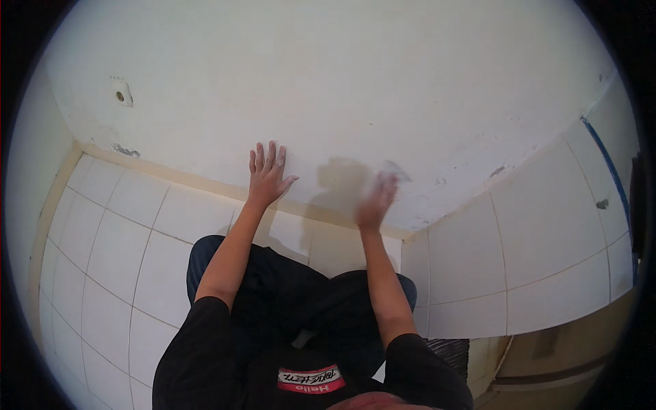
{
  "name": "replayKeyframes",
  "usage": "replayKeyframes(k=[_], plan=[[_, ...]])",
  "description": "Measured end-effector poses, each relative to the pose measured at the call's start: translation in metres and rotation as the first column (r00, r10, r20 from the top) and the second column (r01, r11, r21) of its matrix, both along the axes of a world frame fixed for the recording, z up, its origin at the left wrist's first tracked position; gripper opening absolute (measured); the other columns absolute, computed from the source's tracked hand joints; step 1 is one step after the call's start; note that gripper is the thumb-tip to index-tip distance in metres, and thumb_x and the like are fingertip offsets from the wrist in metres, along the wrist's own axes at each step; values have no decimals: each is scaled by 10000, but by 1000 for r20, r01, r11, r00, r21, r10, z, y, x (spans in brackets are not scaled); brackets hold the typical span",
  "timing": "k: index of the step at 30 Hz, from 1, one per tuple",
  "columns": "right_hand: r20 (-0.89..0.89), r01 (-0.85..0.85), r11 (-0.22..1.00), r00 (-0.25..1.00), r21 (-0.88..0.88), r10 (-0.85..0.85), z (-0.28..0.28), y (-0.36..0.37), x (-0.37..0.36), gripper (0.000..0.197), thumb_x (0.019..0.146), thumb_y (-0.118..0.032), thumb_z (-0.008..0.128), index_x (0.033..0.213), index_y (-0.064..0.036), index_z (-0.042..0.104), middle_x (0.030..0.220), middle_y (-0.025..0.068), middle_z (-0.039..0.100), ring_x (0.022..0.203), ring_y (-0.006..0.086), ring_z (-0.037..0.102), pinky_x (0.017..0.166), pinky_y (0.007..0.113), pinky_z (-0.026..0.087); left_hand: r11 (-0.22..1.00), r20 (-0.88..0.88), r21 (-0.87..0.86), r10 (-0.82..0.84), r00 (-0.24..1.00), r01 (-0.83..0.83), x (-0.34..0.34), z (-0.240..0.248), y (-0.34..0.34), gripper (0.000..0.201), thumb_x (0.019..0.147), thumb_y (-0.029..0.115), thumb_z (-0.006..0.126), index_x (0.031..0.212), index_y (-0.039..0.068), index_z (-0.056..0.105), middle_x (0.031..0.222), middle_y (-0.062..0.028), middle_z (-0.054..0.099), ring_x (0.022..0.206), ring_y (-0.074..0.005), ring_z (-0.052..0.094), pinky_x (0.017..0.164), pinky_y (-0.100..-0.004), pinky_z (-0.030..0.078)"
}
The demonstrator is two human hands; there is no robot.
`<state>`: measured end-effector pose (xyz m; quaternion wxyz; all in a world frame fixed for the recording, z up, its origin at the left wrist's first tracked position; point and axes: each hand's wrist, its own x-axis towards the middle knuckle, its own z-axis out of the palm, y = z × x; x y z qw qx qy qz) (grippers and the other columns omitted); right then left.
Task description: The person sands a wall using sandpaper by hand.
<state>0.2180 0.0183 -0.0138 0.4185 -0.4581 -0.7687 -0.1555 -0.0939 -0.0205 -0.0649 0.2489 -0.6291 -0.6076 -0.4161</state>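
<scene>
My left hand (268,175) rests with fingers spread against the white wall (287,75), low down above the beige skirting strip. Pale dust coats its fingertips. Further right, my right hand (376,201) is smeared by motion close to the same wall. A thin, greyish, curved-edged piece (396,171) shows at its fingertips, too blurred to name. The right fingers look closed around it. A shadow of the arm and hand falls on the wall between both hands.
White floor tiles (113,239) spread to the left, and larger white tiles (465,246) lie at the right. A wall socket (121,94) sits at upper left. Flaking patches mark the wall's lower edge. A blue strip (605,154) runs down the far right, near a brown wooden surface (553,352).
</scene>
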Motion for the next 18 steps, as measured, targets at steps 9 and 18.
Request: replayKeyframes(k=[9,18], plan=[[360,-234,944,881,-232,307,-32,-9,-29,792,801,-35,520,1574,-185,440,1676,107,334,1567,326,253,1252,601,111,1000,23,-27,12,1000,-11,5,3,5,980,842,607,734,1575,54,391,1687,-223,227,1552,-503,125,1233,-635,116],[-268,178,982,950,56,-157,30,26,62,834,799,-33,513,1611,-55,330,1672,274,236,1575,439,152,1238,632,36,1000,15,-7,-2,1000,2,7,2,5,988,867,600,731,1604,69,341,1712,-204,155,1567,-489,58,1242,-617,101]])
